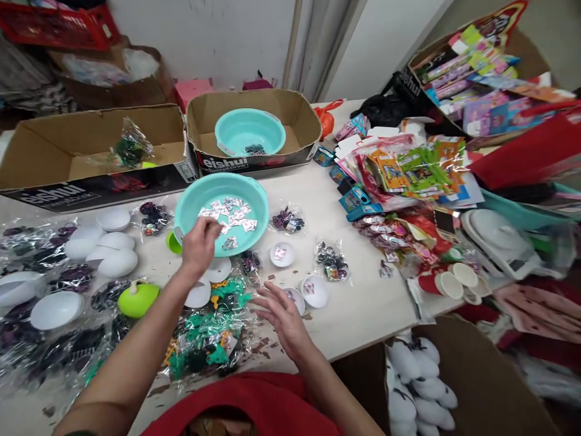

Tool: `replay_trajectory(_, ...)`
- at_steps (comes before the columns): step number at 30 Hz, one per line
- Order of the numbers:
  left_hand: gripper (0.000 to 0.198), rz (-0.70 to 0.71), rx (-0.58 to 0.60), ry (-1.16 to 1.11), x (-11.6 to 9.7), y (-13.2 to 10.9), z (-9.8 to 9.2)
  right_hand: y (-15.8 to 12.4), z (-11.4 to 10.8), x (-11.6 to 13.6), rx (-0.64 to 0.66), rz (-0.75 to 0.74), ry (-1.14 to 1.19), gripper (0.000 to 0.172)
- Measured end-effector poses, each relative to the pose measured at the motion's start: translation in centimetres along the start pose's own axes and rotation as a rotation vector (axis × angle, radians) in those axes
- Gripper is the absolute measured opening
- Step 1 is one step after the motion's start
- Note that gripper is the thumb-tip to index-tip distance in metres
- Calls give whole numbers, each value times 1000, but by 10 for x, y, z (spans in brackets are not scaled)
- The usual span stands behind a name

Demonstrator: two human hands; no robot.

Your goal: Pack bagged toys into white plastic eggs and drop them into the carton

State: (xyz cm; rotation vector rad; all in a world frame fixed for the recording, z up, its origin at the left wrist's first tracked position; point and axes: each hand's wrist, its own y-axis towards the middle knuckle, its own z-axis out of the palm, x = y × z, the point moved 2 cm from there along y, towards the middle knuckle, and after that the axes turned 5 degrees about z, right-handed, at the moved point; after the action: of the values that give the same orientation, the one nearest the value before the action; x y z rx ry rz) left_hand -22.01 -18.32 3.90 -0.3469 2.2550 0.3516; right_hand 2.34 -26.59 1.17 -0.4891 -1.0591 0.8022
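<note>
Our left hand [198,243] hangs over turquoise basin [190,203], fingers curled; whether they pinch anything, we cannot tell. Small packets [236,217] lie in basin. Our right hand [285,321], fingers apart, beside white bowl [299,300] on bench [363,266].

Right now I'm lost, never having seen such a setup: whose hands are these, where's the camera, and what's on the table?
There's no robot: these are a person's bare hands, seen from one camera worn on their head. On the table are a turquoise basin with small packets, white bowls and clear bags of green parts. The left hand reaches over the basin; whether it pinches a packet is unclear. The right hand is open, with nothing visibly held.
</note>
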Motion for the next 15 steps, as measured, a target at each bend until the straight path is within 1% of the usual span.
replay_trajectory(2,30,-36,-30,157,18,19,-3,-10,-27,-8,-100,2,-97,50)
replay_trajectory(3,37,-32,-33,226,25,22,-4,-14,-42,-12,-159,-7,-141,50)
replay_trajectory(5,44,23,-43,295,32,15,-4,-22,-74,-14,-278,-61,-224,52)
replay_trajectory(7,37,88,-34,261,30,-9,1,-24,-106,-6,-399,-163,-297,53)
replay_trajectory(10,26,190,53,142,16,-60,14,-14,-150,26,-679,-350,-546,58)
replay_trajectory(12,21,266,135,79,5,-93,26,5,-170,53,-866,-416,-747,67)
replay_trajectory(13,20,292,171,59,2,-107,32,17,-177,66,-933,-421,-821,73)
replay_trajectory(15,18,307,221,36,-1,-127,41,46,-186,87,-1012,-389,-912,92)
